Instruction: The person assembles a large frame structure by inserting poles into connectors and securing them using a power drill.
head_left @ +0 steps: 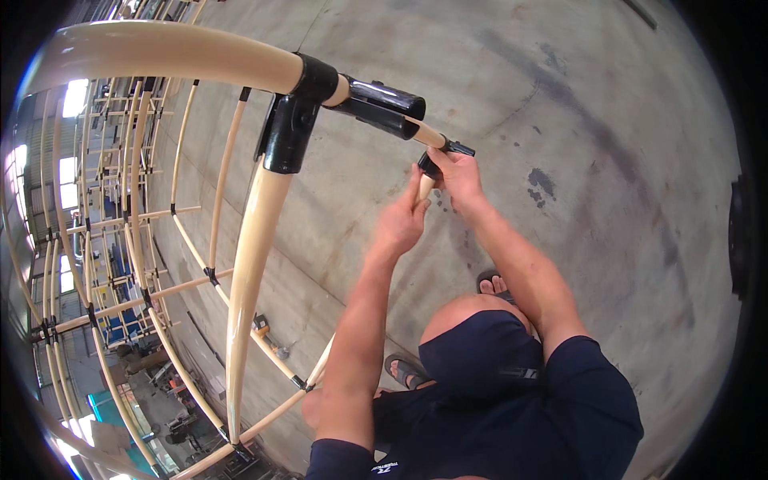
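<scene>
A frame of cream pipes and black pipe joints stands before me. My left hand (400, 224) is closed around the upper end of a cream upright pipe (426, 189), thumb and fingers just below a black pipe joint (430, 166). My right hand (460, 178) grips that joint from the other side, its thumb at the end of the short cream crosspiece (430, 134). Its fingers partly hide the joint. Nearer the camera, a large black joint (290, 132) ties a thick upright pipe (258, 216) to the top rail (176, 54). Open black sleeves (392, 100) stick out beside it.
Further pipe framework (136, 280) fills the left side. A yellow-and-black power tool (261, 325) sits on the concrete floor (624, 240) beyond the lower rail. Machinery and loose parts (172, 400) lie at lower left. My sandaled feet (406, 370) are close below the pipes.
</scene>
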{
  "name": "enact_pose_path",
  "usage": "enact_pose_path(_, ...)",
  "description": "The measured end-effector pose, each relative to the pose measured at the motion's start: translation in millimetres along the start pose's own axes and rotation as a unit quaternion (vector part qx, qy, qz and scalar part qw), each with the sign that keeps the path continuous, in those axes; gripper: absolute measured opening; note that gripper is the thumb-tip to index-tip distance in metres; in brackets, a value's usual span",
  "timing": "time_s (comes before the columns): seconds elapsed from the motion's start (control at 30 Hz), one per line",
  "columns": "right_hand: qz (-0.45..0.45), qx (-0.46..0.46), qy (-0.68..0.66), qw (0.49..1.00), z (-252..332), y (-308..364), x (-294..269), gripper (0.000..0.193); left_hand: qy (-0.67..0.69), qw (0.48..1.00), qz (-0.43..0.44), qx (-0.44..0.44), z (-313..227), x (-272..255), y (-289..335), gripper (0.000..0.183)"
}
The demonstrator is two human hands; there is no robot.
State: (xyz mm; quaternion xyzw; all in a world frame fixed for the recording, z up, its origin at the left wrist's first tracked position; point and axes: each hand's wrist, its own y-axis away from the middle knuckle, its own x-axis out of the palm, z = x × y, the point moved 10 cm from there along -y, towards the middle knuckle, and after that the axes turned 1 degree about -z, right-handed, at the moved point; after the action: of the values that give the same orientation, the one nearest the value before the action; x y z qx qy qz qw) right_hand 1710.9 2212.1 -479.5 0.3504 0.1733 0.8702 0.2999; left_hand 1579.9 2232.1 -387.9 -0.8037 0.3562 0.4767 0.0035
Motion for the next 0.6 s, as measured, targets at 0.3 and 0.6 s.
enact_pose_path(0.3, 0.036, 0.021, 0.059, 0.997, 6.7, 6.5, 2.6, 0.037, -0.016, 0.998, -0.048, -0.035, 9.2, -3.0, -7.2, 0.067)
enact_pose_path(0.6, 0.033, -0.043, 0.111, 0.992, 16.9, 12.8, 10.5, 0.036, -0.033, 0.997, -0.066, -0.025, -2.3, -7.2, -21.9, 0.056)
